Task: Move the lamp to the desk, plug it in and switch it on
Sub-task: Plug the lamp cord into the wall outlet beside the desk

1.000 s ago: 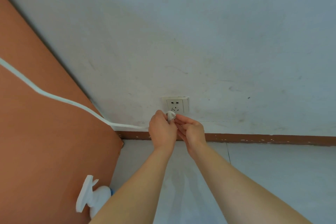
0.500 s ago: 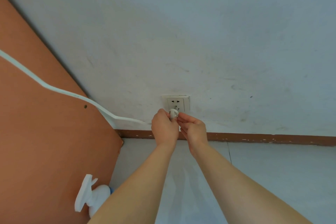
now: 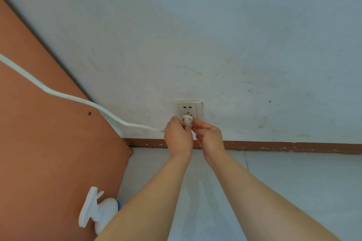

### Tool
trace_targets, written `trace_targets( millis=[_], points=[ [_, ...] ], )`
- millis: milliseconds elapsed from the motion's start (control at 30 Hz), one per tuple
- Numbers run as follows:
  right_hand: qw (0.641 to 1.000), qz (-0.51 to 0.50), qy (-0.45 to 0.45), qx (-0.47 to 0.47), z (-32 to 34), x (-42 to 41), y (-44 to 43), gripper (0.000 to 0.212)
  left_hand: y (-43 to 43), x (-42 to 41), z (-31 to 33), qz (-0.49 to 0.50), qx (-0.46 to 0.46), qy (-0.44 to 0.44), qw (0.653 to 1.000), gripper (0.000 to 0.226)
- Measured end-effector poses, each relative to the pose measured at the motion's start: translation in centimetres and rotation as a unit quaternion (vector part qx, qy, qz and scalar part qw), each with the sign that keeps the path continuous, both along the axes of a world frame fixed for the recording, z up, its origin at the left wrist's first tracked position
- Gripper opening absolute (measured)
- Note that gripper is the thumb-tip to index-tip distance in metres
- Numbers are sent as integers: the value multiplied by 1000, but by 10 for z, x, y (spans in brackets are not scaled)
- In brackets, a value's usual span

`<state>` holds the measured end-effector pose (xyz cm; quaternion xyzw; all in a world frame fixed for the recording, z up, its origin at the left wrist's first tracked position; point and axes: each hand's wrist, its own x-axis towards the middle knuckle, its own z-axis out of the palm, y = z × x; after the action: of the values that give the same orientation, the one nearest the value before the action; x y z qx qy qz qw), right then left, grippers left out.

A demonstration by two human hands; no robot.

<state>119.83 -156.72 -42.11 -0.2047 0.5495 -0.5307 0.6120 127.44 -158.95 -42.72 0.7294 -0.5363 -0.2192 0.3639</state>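
A white wall socket sits low on the pale wall. The lamp's white plug is at the socket's lower holes; I cannot tell whether its pins are in. My left hand grips the plug from the left and my right hand pinches it from the right. The white cord runs from my left hand up and left across the orange-brown desk panel. The lamp itself is out of view.
A white spray bottle stands on the floor by the desk panel, next to my left forearm. A brown skirting board runs along the wall's foot. Grey floor tiles lie below it.
Both hands have moved the plug slightly up, from just under the socket to its lower holes. The cord has shifted with them.
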Motion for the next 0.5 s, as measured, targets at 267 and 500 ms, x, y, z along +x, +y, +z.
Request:
trace_targets(
  millis=[267, 500],
  points=[
    [1000, 5, -14, -4, -2, -3, -3, 47, -4, -3, 0, 4, 8, -8, 1000, 18],
    [999, -27, -18, -16, -1, -3, -4, 45, -6, -7, 2, 15, -16, 2, 1000, 19]
  ],
)
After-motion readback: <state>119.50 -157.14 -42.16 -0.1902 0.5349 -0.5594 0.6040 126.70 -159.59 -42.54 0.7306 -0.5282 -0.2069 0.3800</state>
